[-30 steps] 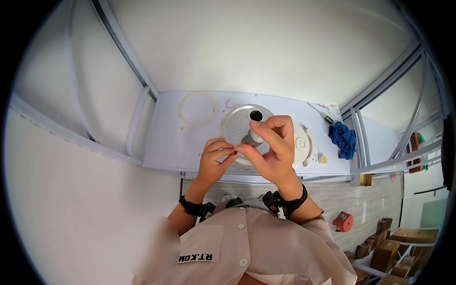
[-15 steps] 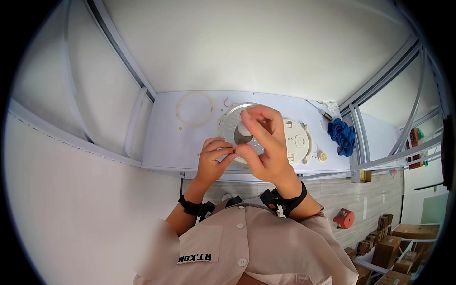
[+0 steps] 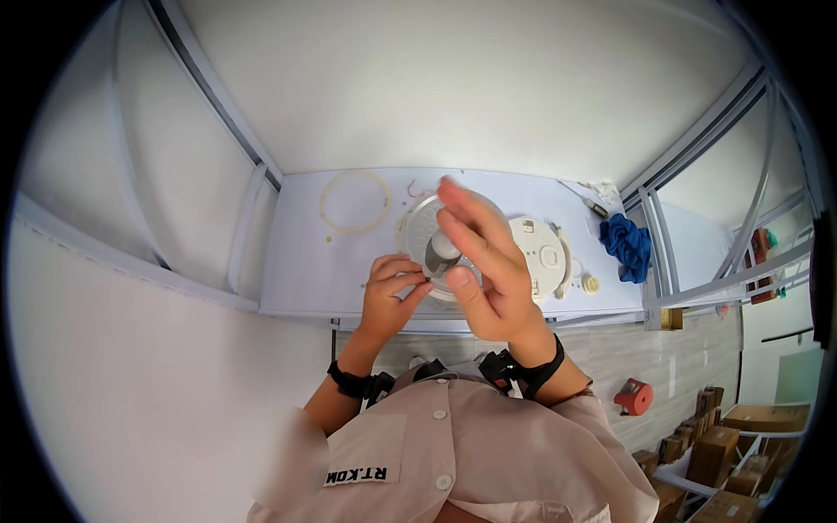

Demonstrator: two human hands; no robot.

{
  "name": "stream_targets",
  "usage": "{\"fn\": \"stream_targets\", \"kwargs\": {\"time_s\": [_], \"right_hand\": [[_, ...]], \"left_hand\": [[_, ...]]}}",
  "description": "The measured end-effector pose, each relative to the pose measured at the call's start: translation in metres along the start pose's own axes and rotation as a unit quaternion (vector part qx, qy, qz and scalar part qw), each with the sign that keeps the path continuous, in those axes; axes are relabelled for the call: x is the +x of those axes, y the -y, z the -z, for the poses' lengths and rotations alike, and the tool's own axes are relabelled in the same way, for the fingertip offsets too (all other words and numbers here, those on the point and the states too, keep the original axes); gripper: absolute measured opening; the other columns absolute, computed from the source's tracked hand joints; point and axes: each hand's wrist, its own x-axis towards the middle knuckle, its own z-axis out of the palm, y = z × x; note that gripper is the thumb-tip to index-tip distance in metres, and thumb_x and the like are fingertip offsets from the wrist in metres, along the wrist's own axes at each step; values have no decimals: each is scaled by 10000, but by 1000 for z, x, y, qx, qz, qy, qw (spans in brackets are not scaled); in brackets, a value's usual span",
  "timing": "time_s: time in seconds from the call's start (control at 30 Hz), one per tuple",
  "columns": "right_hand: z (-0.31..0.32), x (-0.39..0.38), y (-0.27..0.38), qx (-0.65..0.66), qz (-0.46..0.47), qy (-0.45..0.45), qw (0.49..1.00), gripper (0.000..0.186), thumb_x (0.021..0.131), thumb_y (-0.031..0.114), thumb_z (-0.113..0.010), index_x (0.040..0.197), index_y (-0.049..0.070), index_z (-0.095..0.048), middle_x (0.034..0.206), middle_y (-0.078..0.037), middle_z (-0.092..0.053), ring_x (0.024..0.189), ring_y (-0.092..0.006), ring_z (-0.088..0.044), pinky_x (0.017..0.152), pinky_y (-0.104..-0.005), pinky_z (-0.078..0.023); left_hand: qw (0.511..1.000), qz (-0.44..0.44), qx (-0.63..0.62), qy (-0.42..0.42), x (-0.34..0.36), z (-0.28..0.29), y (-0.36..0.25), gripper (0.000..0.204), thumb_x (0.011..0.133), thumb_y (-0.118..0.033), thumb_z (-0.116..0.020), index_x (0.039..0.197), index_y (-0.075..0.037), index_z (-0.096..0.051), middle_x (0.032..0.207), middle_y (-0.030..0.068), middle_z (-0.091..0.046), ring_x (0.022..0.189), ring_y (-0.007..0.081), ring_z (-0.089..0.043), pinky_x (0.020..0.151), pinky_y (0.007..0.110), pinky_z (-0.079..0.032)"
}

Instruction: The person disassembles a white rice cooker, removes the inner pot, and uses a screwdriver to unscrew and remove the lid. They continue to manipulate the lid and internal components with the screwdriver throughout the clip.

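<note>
The fingers of the left hand (image 3: 394,295) pinch the grey, white-domed part (image 3: 443,250) at their two o'clock, best gripped steadily, since the right hand (image 3: 499,279) has fingers spread at its three o'clock.

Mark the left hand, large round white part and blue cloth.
Left hand (image 3: 391,297): head view, middle of the hand.
Large round white part (image 3: 538,253): head view, its flat face.
Blue cloth (image 3: 625,247): head view, middle of its folds.

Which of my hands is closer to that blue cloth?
Right. Your right hand is above the round metal part, left of the blue cloth; your left hand is farther left of the cloth.
</note>
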Motion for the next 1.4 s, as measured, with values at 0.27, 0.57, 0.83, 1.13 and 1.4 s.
{"fn": "stream_targets", "kwargs": {"time_s": [0.27,0.57,0.83,1.13,1.4], "right_hand": [[0,-15,-20,-78,38,-35,996,452,898,17,-801,1342,18,-719,1379,-218,-627,1118,-302,-674,888,-385,-574],[7,-6,-14,-17,8,42,999,375,870,48,-844,1237,27,-767,1296,-176,-606,1136,-316,-650,924,-397,-572],[2,2,-9,7,4,29,1000,361,851,58,-846,1208,93,-801,1210,-138,-611,1065,-283,-632,860,-377,-551],[8,-9,-16,-80,1,6,997,372,948,104,-776,1309,28,-732,1197,-148,-587,1019,-280,-653,952,-429,-559],[19,5,-7,64,-31,87,994,409,935,17,-745,1343,10,-709,1233,-171,-660,984,-261,-649,833,-367,-539]], "left_hand": [[1000,3,-16,-4,-1,-1,2,199,770,-89,-910,950,-85,-825,1079,19,-759,1147,315,-654,982,444,-531],[1000,5,-19,5,0,0,1,195,782,-90,-908,955,-83,-818,1086,20,-752,1166,316,-641,986,448,-528],[1000,6,-16,14,-2,1,2,195,794,-90,-904,970,-76,-821,1101,17,-748,1175,315,-629,993,444,-525],[1000,11,-18,20,-2,1,1,214,791,-102,-907,991,-87,-832,1107,9,-748,1186,313,-620,1009,439,-518],[999,-2,-11,36,0,3,3,258,764,-112,-925,1004,-92,-833,1116,5,-746,1185,308,-608,1010,435,-520]]}}
